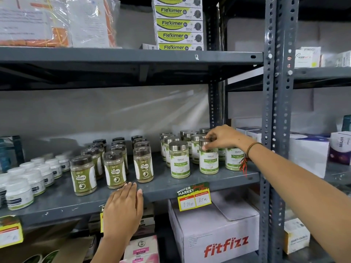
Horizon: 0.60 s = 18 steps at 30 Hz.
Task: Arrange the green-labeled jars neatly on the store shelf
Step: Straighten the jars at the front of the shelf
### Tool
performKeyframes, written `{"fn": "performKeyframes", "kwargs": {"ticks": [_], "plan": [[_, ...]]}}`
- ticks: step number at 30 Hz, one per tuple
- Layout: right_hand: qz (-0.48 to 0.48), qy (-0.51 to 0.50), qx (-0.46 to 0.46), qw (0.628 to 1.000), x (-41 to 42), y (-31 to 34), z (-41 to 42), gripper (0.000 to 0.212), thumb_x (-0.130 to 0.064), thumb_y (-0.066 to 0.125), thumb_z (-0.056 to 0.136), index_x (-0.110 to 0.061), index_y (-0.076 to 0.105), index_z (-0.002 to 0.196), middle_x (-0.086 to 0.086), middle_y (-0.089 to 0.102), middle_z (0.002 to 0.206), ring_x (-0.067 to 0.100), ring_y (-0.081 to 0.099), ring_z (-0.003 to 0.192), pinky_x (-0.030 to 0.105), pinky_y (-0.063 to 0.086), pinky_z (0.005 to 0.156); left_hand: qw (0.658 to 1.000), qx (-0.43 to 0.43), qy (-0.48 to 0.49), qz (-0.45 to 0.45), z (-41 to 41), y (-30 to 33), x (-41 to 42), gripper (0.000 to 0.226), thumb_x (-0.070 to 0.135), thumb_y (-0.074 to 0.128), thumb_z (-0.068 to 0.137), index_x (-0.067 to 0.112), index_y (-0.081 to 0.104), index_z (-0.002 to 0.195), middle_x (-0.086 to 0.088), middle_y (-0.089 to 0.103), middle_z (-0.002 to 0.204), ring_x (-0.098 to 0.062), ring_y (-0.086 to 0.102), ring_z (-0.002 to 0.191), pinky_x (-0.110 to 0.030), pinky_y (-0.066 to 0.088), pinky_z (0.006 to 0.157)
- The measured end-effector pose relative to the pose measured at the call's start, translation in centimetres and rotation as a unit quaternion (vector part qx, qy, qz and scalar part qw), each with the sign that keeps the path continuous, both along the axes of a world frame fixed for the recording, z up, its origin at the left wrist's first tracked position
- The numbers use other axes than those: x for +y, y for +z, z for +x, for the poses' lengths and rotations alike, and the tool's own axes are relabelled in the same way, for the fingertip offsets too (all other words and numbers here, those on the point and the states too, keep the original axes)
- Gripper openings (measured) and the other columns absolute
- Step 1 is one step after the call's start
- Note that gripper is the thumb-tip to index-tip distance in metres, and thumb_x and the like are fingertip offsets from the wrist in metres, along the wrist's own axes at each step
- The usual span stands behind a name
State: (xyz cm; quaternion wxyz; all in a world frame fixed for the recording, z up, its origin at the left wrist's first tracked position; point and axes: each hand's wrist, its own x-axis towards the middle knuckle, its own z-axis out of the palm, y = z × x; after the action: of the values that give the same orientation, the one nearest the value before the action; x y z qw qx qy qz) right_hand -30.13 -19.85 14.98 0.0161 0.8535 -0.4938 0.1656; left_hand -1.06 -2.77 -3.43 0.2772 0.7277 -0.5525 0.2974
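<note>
Head view: right hand (223, 136) pinches the steel-lidded, green-labelled glass jar (208, 158); left hand (123, 207) lies flat, fingers open, on the grey metal shelf (161, 188).

The green-labeled jars (180, 164) look like clear glossy plastic with shiny metal lids; the shelf (171, 186) is matt grey painted metal.

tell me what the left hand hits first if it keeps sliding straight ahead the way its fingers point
Probably the Gaska jar at the front of the right-hand row, just beyond the left hand fingertips on the shelf edge; depth is uncertain.
</note>
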Motion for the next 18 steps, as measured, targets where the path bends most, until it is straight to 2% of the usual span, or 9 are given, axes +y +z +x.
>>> {"fn": "performKeyframes", "kwargs": {"ticks": [7, 10, 14, 18], "plan": [[0.007, 0.011, 0.001, 1.0, -0.1, -0.1, -0.2, 0.064, -0.061, 0.072, 0.076, -0.02, 0.067, 0.125, 0.001, 0.069, 0.125, 0.019, 0.063, 0.112, 0.035, 0.051, 0.096, 1.0, 0.003, -0.003, -0.012, -0.1, -0.1, 0.0, 0.048, 0.036, 0.038, 0.094, 0.004, 0.071, 0.107, -0.012, 0.071, 0.107, -0.026, 0.066, 0.102, -0.041, 0.046, 0.092], [0.004, 0.002, 0.01, 1.0, 0.2, 0.1, 0.0, 0.074, -0.063, 0.068, 0.079, -0.021, 0.058, 0.139, 0.004, 0.063, 0.136, 0.024, 0.06, 0.121, 0.038, 0.048, 0.102, 1.0, 0.004, -0.004, -0.014, -0.1, -0.1, 0.0, 0.047, 0.036, 0.038, 0.094, 0.005, 0.071, 0.107, -0.012, 0.072, 0.107, -0.026, 0.066, 0.102, -0.041, 0.047, 0.092], [-0.092, 0.014, -0.045, 0.995, 1.2, 0.3, 2.1, 0.089, -0.078, 0.055, 0.077, -0.021, 0.049, 0.146, 0.005, 0.059, 0.144, 0.026, 0.056, 0.13, 0.045, 0.046, 0.106, 1.0, 0.0, -0.004, -0.019, 0.0, -0.1, 0.0, 0.046, 0.036, 0.04, 0.093, 0.005, 0.071, 0.107, -0.012, 0.072, 0.107, -0.025, 0.066, 0.102, -0.041, 0.047, 0.092], [-0.141, 0.115, -0.094, 0.979, 3.5, 0.3, 7.0, 0.081, -0.073, 0.052, 0.082, -0.022, 0.049, 0.145, 0.003, 0.054, 0.148, 0.024, 0.052, 0.135, 0.046, 0.045, 0.108, 1.0, -0.003, -0.001, -0.021, 0.0, -0.1, -0.1, 0.046, 0.036, 0.039, 0.094, 0.006, 0.071, 0.107, -0.01, 0.072, 0.107, -0.024, 0.066, 0.102, -0.04, 0.047, 0.092]]}}
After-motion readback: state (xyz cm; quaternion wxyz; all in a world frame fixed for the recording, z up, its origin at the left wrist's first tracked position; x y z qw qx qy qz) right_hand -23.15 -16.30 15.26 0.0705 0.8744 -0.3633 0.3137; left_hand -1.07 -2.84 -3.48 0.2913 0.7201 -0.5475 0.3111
